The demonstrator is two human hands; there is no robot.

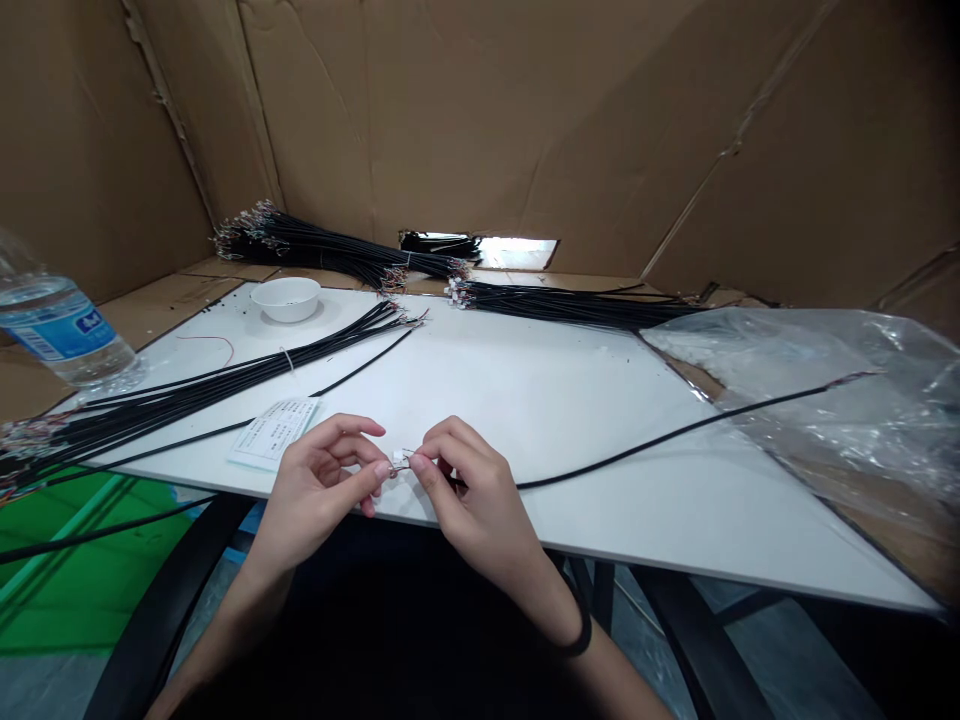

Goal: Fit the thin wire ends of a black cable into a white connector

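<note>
Near the front edge of the white table, a small white connector (399, 459) sits between my fingertips. My left hand (330, 480) pinches it with thumb and forefinger, the other fingers loosely curled. From the right, my right hand (469, 475) is closed on the thin wire ends of a black cable (615, 460), close against the connector. That cable runs out from under my right hand toward the right side of the table. Whether the wires are inside the connector is too small to tell.
Bundles of black cables lie at the left (225, 375), the back (322, 245) and the back right (555, 302). A white bowl (286, 300), a printed paper (274, 435), a water bottle (64, 325) and a clear plastic bag (825, 400) surround the work spot. Cardboard walls (465, 120) enclose the table.
</note>
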